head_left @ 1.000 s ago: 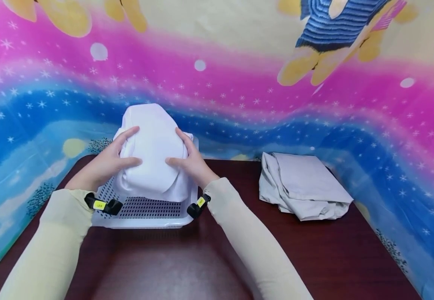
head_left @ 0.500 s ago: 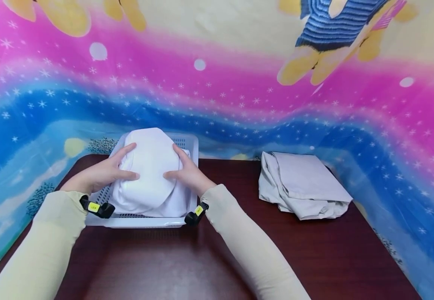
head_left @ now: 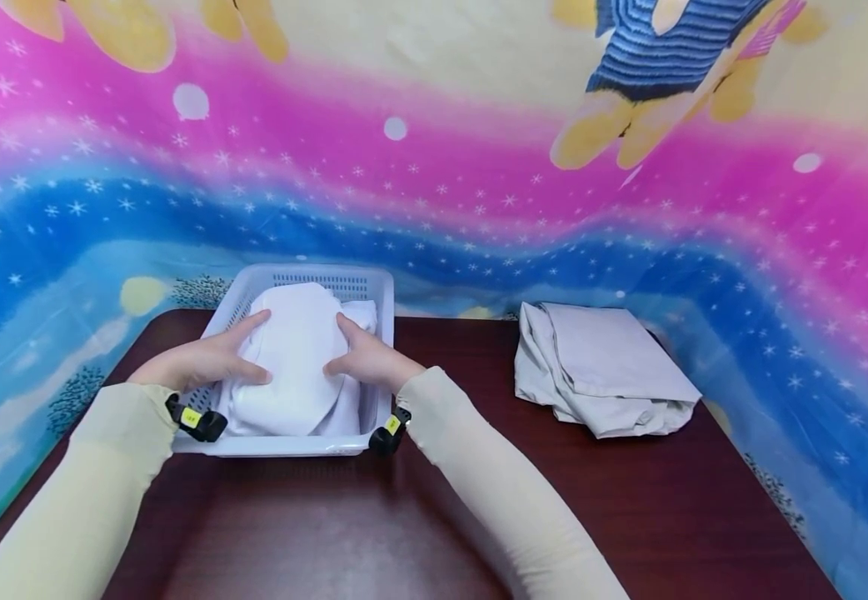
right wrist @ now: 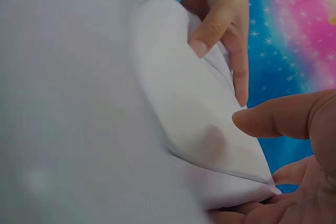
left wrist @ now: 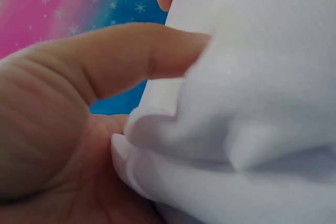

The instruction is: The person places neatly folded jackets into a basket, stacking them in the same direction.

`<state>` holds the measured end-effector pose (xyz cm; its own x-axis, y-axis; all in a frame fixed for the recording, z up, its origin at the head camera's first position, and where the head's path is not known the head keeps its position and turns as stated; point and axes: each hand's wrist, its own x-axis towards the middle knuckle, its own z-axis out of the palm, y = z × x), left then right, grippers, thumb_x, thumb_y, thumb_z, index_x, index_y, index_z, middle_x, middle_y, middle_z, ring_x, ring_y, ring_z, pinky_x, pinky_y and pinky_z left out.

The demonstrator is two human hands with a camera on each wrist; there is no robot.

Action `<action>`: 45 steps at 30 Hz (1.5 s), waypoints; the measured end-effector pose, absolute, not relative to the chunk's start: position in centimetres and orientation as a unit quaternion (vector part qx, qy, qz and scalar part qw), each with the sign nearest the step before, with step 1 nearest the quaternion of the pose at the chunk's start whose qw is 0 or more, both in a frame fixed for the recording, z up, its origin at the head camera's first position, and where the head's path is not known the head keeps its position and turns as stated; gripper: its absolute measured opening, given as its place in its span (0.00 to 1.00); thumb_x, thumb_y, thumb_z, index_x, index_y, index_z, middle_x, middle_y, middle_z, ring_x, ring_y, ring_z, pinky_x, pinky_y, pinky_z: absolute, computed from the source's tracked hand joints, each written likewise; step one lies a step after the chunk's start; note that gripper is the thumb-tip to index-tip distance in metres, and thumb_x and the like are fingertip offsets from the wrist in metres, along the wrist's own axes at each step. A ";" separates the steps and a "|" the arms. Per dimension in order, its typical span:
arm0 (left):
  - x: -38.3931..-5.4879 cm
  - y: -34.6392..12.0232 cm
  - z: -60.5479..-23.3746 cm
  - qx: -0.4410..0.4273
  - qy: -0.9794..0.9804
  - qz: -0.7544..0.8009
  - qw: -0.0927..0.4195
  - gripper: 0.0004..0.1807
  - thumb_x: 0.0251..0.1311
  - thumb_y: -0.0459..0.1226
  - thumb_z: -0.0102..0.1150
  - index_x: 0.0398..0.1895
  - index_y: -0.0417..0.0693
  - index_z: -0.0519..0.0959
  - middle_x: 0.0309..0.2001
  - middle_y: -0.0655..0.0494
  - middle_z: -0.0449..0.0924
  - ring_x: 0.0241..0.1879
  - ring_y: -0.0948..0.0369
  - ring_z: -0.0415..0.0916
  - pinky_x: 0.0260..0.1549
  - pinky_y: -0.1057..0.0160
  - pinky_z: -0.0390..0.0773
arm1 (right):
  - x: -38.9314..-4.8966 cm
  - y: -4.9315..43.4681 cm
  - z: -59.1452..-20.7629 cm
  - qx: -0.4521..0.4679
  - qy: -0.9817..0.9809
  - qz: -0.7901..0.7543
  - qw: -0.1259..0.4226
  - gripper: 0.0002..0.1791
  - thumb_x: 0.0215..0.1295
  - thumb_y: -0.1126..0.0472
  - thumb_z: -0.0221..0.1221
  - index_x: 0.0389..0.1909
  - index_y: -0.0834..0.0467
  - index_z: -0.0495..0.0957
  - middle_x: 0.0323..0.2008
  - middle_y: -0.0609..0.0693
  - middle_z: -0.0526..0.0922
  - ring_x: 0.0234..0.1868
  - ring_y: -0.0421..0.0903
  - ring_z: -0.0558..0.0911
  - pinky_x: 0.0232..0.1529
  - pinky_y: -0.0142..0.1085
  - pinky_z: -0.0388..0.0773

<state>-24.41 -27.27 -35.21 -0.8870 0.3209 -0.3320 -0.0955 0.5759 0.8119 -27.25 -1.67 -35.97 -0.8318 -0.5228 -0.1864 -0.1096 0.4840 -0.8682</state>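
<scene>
A folded white cloth [head_left: 296, 358] lies inside a white plastic basket [head_left: 291, 447] with perforated walls, tilted a little over more white fabric. My left hand [head_left: 212, 357] holds its left side, the thumb on top; in the left wrist view the palm and lower fingers lie along the layered folds of the cloth [left wrist: 252, 93]. From the other side, my right hand [head_left: 374, 357] holds the right edge. The right wrist view has the right thumb over the cloth [right wrist: 194, 124] and fingers beneath its edge. Most fingertips are hidden by fabric.
A folded pale grey cloth [head_left: 606, 358] sits on the dark brown table [head_left: 434, 500], to the right of the basket. Behind the table hangs a colourful printed sheet [head_left: 449, 192] that also borders both sides.
Both hands have lowered the folded white cloth into the basket, and more of the basket's back wall shows. The grey cloth stays in place.
</scene>
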 end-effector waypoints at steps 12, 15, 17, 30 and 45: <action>-25.1 -27.2 -35.0 0.038 0.872 0.396 0.286 0.66 0.60 0.35 0.69 0.80 0.51 0.23 0.76 0.30 0.14 0.72 0.24 0.37 0.57 0.23 0.62 | -26.7 -2.5 -35.8 -0.223 0.894 -0.324 0.214 0.54 0.66 0.67 0.62 0.82 0.57 0.35 0.72 0.58 0.68 0.46 0.43 0.81 0.52 0.31 0.75; -25.2 -27.2 -35.0 0.030 0.878 0.381 0.289 0.65 0.60 0.35 0.69 0.80 0.50 0.24 0.76 0.27 0.18 0.69 0.24 0.46 0.53 0.27 0.71 | -26.6 -3.0 -35.8 -0.232 0.910 -0.272 0.212 0.54 0.67 0.67 0.62 0.82 0.58 0.33 0.40 0.59 0.84 0.19 0.42 0.71 0.27 0.31 0.71; -25.3 -27.1 -35.1 0.027 0.881 0.374 0.290 0.65 0.60 0.35 0.69 0.81 0.50 0.25 0.76 0.26 0.20 0.69 0.24 0.48 0.51 0.29 0.74 | -26.6 -3.2 -35.9 -0.233 0.915 -0.247 0.217 0.54 0.67 0.68 0.61 0.82 0.58 0.32 0.21 0.55 0.77 0.13 0.41 0.65 0.19 0.31 0.66; -25.8 -26.5 -36.1 0.011 0.874 0.381 0.303 0.65 0.58 0.32 0.70 0.81 0.49 0.26 0.77 0.30 0.20 0.75 0.30 0.31 0.67 0.28 0.51 | -26.1 -4.1 -36.5 -0.231 0.933 -0.170 0.216 0.51 0.71 0.69 0.56 0.81 0.59 0.31 0.13 0.47 0.68 0.10 0.40 0.63 0.14 0.30 0.63; -25.8 -26.2 -36.8 -0.003 0.887 0.355 0.295 0.66 0.56 0.37 0.73 0.82 0.51 0.29 0.78 0.29 0.26 0.74 0.29 0.35 0.64 0.25 0.53 | -26.4 -5.0 -37.5 -0.199 0.943 -0.124 0.237 0.50 0.73 0.65 0.56 0.81 0.59 0.31 0.16 0.49 0.74 0.15 0.45 0.76 0.16 0.33 0.74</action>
<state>-25.79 -26.21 -36.81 -0.8258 0.2034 -0.5261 -0.2152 0.7486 0.6272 -26.35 -5.05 -37.49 -0.8087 -0.4333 -0.3978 -0.3161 0.8905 -0.3274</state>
